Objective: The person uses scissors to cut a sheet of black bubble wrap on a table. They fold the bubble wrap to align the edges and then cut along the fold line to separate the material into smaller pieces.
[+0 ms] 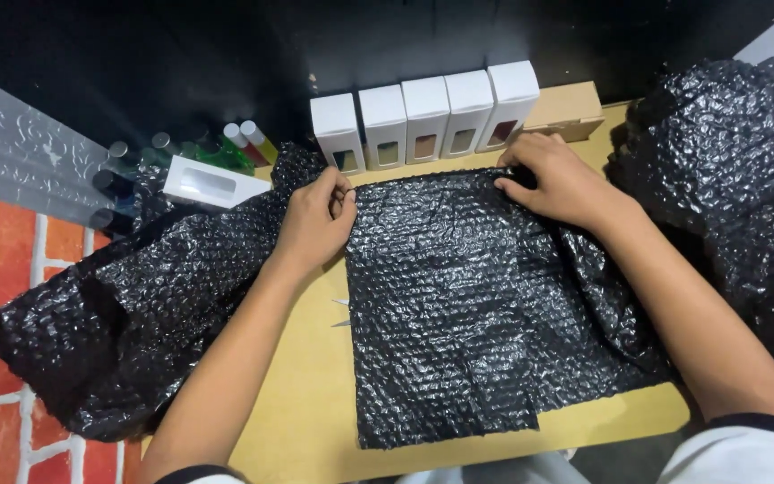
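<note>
Surface (315,421): tan board, bare nearest the person, under both forearms.
Black bubble wrap sheet (450,314): lies flat on the surface, running from below the hands toward the person; its near edge is uneven, with a short flap at the near right corner.
Left hand (315,220): fingers closed in a pinch on the sheet's far left corner.
Right hand (557,179): fingers curled over the sheet's far right edge, pressing and gripping it.
Loose bubble wrap (136,305): a crumpled black mass left of the left hand; another heap (736,179) right of the right hand.
White boxes (423,116): five small windowed cartons in a row just beyond both hands, with a flat tan box (571,108) at the row's right end.
Bottles (244,143): small capped bottles beyond and left of the left hand, a flat white carton (212,184) beside them.
Risk: the standing cartons are close to the knuckles, so, as I judge it, a forward pull on the sheet could knock them over; uneven tension between the two grips could skew or tear the thin film.
</note>
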